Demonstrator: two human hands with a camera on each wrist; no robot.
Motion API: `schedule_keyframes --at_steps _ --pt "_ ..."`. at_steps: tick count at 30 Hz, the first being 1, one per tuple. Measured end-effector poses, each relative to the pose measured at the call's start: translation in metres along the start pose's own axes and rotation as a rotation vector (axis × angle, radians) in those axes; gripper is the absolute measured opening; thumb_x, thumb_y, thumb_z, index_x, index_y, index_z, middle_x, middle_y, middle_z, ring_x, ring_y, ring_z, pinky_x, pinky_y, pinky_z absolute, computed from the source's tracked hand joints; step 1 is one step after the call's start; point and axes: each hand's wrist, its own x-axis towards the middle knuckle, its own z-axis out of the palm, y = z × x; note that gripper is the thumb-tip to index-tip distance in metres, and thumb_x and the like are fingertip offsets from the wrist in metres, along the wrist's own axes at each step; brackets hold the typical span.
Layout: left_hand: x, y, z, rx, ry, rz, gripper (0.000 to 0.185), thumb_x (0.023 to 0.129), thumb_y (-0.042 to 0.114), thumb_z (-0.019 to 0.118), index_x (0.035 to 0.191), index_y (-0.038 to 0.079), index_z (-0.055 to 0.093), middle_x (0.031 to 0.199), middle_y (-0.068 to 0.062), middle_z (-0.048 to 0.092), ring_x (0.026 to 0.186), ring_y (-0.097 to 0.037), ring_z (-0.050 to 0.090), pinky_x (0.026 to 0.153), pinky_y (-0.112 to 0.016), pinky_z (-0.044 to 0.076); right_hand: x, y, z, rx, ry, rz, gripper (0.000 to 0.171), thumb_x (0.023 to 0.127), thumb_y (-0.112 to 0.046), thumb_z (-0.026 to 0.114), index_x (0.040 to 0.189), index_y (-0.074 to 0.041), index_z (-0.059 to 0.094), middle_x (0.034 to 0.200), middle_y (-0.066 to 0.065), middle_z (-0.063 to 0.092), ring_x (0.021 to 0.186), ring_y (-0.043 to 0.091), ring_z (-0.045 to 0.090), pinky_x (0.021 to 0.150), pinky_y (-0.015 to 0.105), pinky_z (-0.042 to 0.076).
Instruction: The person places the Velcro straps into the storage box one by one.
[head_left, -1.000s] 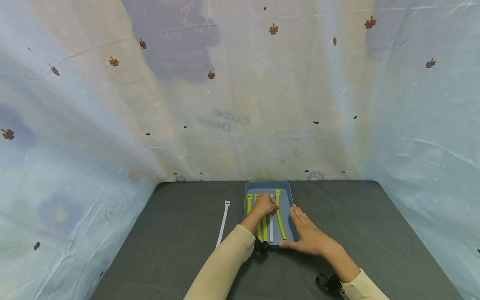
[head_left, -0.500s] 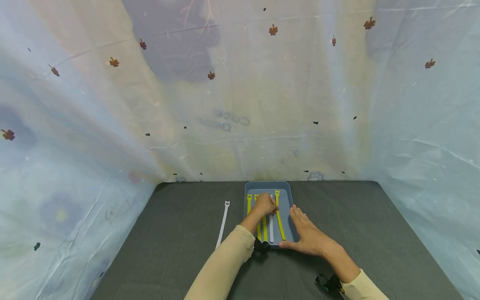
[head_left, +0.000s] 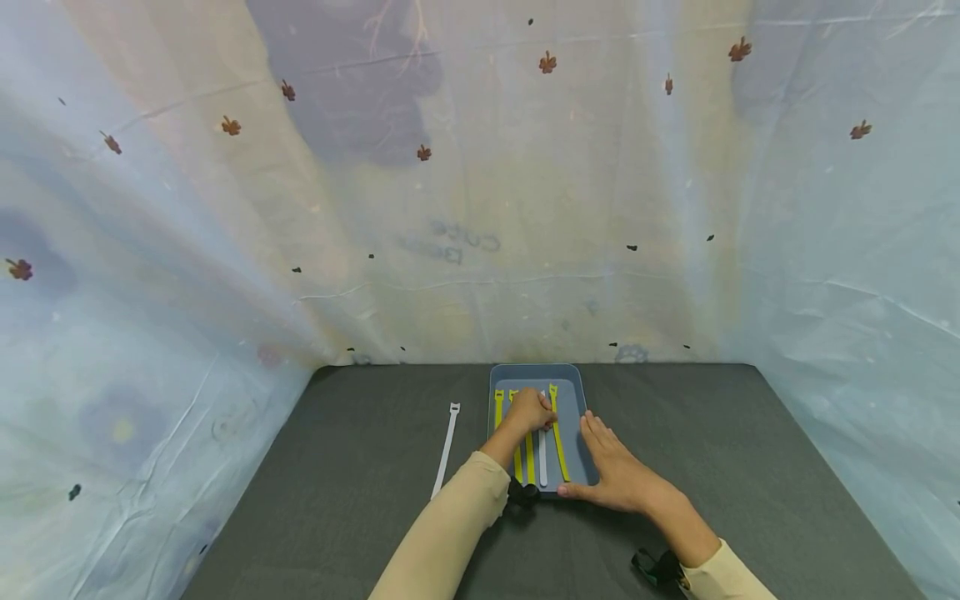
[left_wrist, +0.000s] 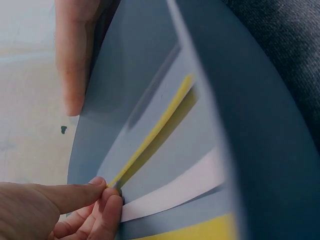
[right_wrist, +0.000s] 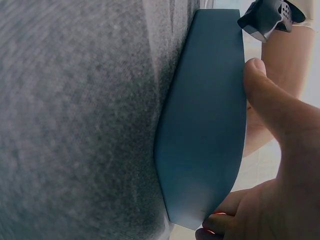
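Beige long sleeves point(head_left: 450, 525), black wrist straps point(head_left: 658, 567)

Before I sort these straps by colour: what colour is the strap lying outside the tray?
White; the strap on the dark mat left of the tray shows best in the head view.

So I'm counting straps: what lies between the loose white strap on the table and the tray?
Only bare dark table cloth lies between the white strap and the tray; the head view shows it. The left hand is inside the tray.
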Motion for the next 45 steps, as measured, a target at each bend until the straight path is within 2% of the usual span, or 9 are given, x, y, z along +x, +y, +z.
schedule_keyframes --at_steps 13,20,25,31,36,45 --pt "0.001 -0.001 0.000 -0.009 0.008 -0.015 0.016 0.092 0.002 0.083 0.086 0.004 0.069 0.073 -0.008 0.075 0.064 -0.017 0.073 0.056 -0.023 0.052 0.000 0.000 0.001 -0.001 0.001 0.001 0.128 0.089 -0.071 0.076 0.165 0.014 0.017 0.174 0.034 0.011 0.162 0.051 0.013 0.129 0.065 0.018" --pt "0.002 -0.001 -0.001 -0.052 0.017 -0.017 0.014 0.093 0.002 0.082 0.088 0.003 0.069 0.075 -0.010 0.075 0.066 -0.020 0.072 0.057 -0.024 0.051 0.000 -0.001 0.000 0.005 -0.007 0.007 0.128 0.089 -0.070 0.077 0.165 0.014 0.016 0.174 0.034 0.010 0.162 0.050 0.012 0.129 0.065 0.017" --pt "0.004 -0.003 -0.005 -0.091 -0.002 -0.019 0.011 0.096 0.008 0.081 0.094 0.005 0.070 0.078 -0.009 0.077 0.069 -0.019 0.074 0.060 -0.026 0.054 0.001 -0.001 0.000 0.005 -0.012 0.016 0.128 0.089 -0.071 0.076 0.165 0.013 0.016 0.174 0.033 0.009 0.162 0.050 0.011 0.130 0.065 0.017" --pt "0.001 -0.008 -0.025 -0.141 -0.034 0.063 0.011 0.103 0.015 0.075 0.103 0.005 0.071 0.088 -0.011 0.078 0.084 -0.031 0.078 0.067 -0.032 0.060 0.000 -0.002 0.000 0.014 -0.017 0.030 0.130 0.088 -0.072 0.077 0.166 0.012 0.014 0.175 0.032 0.008 0.163 0.049 0.010 0.130 0.065 0.016" --pt "-0.009 -0.014 -0.052 -0.117 -0.035 0.131 0.014 0.104 0.018 0.073 0.107 0.004 0.072 0.091 -0.012 0.078 0.092 -0.039 0.077 0.069 -0.032 0.058 0.000 -0.003 0.000 0.021 -0.021 0.038 0.132 0.088 -0.073 0.076 0.166 0.012 0.014 0.175 0.032 0.007 0.163 0.049 0.010 0.130 0.065 0.016" --pt "-0.026 -0.032 -0.093 -0.126 -0.030 0.096 0.020 0.106 0.024 0.072 0.111 0.005 0.071 0.100 -0.017 0.077 0.098 -0.042 0.075 0.075 -0.034 0.059 -0.001 -0.006 0.000 0.022 -0.019 0.042 0.132 0.087 -0.073 0.077 0.166 0.012 0.014 0.175 0.032 0.006 0.163 0.050 0.009 0.129 0.066 0.016"
